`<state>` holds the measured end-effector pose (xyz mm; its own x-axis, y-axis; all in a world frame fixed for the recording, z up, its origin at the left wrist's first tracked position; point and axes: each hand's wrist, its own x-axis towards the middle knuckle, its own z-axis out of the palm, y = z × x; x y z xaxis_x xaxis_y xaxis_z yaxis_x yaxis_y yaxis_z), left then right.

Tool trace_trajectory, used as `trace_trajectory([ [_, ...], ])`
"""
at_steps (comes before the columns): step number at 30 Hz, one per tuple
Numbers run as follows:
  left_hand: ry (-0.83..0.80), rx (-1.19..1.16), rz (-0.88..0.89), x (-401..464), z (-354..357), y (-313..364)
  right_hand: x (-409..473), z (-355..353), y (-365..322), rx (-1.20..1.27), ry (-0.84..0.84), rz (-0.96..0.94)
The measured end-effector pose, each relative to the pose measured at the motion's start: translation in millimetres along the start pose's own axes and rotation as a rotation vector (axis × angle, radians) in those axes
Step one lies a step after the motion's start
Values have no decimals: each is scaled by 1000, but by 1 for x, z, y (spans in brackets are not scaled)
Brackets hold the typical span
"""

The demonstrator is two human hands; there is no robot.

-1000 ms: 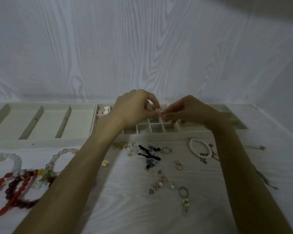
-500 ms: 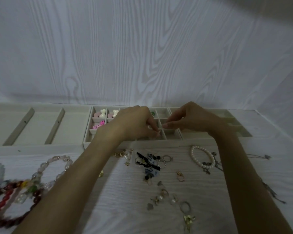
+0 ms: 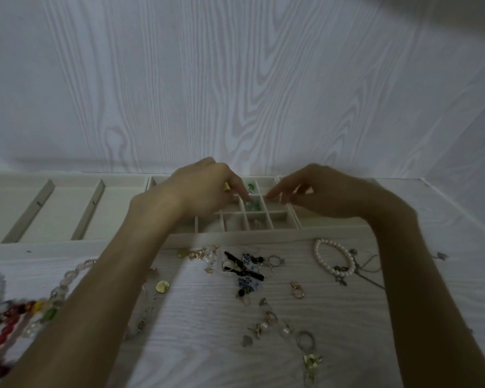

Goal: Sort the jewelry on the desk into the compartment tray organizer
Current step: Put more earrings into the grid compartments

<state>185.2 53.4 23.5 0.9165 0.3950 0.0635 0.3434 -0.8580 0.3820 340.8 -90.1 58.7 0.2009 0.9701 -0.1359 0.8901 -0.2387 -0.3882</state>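
Beige compartment tray organizer [image 3: 235, 236], green pieces [image 3: 254, 205] inside

Home desk [image 3: 207, 359] — pale woodgrain wall [image 3: 235, 79], scattered jewelry [image 3: 247, 270], compartment tray [image 3: 235, 235]

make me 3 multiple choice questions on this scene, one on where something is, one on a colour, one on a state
1. Where does the pearl bracelet lie?
A. in the tray
B. on the desk, under the right forearm's inner side
C. on a wrist

2. What colour are the pieces in the small cell between the hands?
A. green
B. blue
C. orange

3. How are the long compartments at the tray's left?
A. full of bracelets
B. covered by a lid
C. bare

Answers: 1 B, it rests on the desk in front of the tray; 2 A, they show green; 3 C, only lining shows.
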Motion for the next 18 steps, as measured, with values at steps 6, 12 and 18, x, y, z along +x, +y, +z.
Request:
trace_trajectory([
  [6, -125, 12, 62, -1, 6, 14, -2, 1, -4, -193, -54, 38],
  [12, -197, 72, 43, 5, 19, 18, 10, 19, -6, -279, -103, 71],
  [18, -186, 55, 19, 5, 19, 16, 15, 25, -10, -287, -113, 67],
])
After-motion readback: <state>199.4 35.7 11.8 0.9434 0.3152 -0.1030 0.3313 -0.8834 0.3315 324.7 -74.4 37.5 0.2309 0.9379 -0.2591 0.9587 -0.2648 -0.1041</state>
